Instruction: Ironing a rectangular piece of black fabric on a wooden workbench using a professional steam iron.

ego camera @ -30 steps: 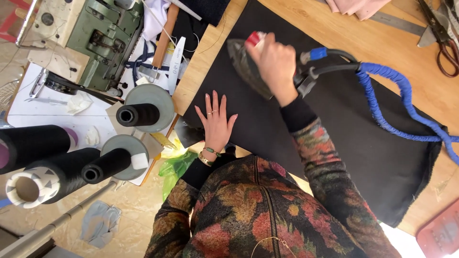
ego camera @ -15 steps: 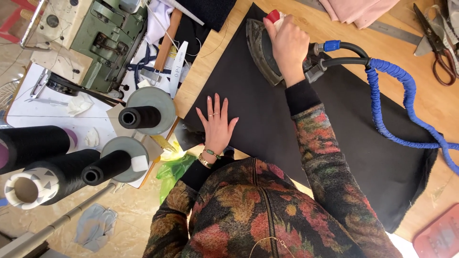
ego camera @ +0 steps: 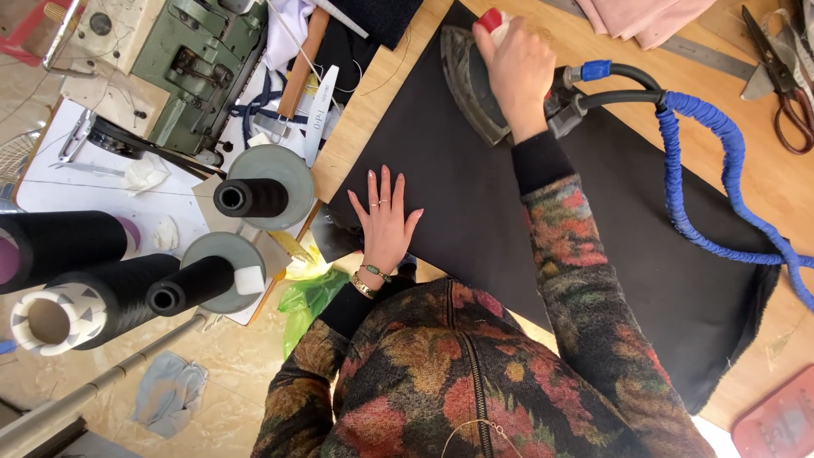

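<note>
Iron [ego camera: 475, 80]: sits on the black fabric [ego camera: 543, 229] at its far end, on the wooden table [ego camera: 763, 203].
Around: blue-wrapped hose [ego camera: 721, 195] loops right, scissors [ego camera: 776, 76] beyond; thread cones [ego camera: 254, 197] and green sewing machine [ego camera: 182, 72] off left.
Right hand [ego camera: 519, 72]: fingers wrapped tight round the iron's handle.
Left hand [ego camera: 386, 222]: flat on the fabric, fingers spread.
Hidden: handle mostly covered by the hand; fabric's near edge is behind the person's sleeve.

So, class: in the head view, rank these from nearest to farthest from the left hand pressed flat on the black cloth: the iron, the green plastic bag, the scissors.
Measured from the left hand:
1. Green plastic bag, just below it at the table edge.
2. Iron, up and to the right, held by the right hand.
3. Scissors, far top right corner.
</note>
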